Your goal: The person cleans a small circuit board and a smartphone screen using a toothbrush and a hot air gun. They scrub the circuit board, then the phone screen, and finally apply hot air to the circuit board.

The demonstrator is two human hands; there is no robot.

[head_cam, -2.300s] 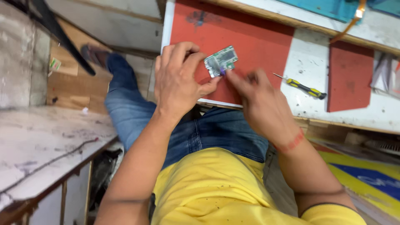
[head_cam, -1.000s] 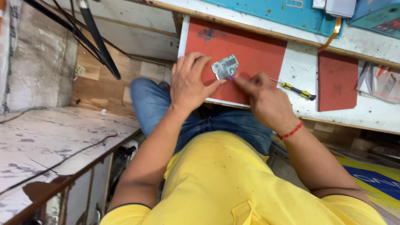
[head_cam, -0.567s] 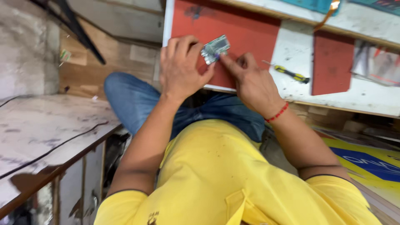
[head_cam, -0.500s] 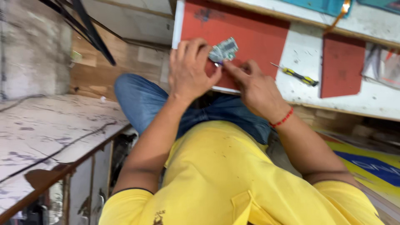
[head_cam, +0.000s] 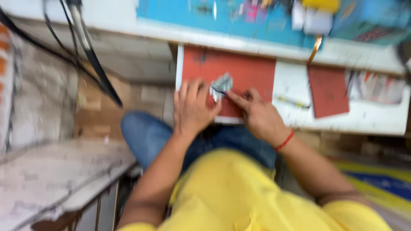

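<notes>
In the head view, which is blurred by motion, the frame now shows more of the counter (head_cam: 376, 122) than half a second ago: the blue mat (head_cam: 239, 21) along the top edge has come into sight, and the hands sit nearer the middle of the picture. The hands themselves have kept their place on the work, so the job on the small board seems to go on without a break. The small circuit board (head_cam: 222, 81) lies on the red mat (head_cam: 250, 70), in the upper middle of the frame. The left hand (head_cam: 192, 107) rests flat with spread fingers beside the board and seems to steady its left edge. The right hand (head_cam: 257, 113), with a red thread on the wrist, is pinched narrow around a thin dark tool (head_cam: 218, 90) whose tip touches the board. The mat's near edge is just under the hands, at the front rim of the counter, so there is little room toward the body. To the right, a screwdriver (head_cam: 291, 101) and a second red mat (head_cam: 329, 90) lie apart, with bare white surface between them.
</notes>
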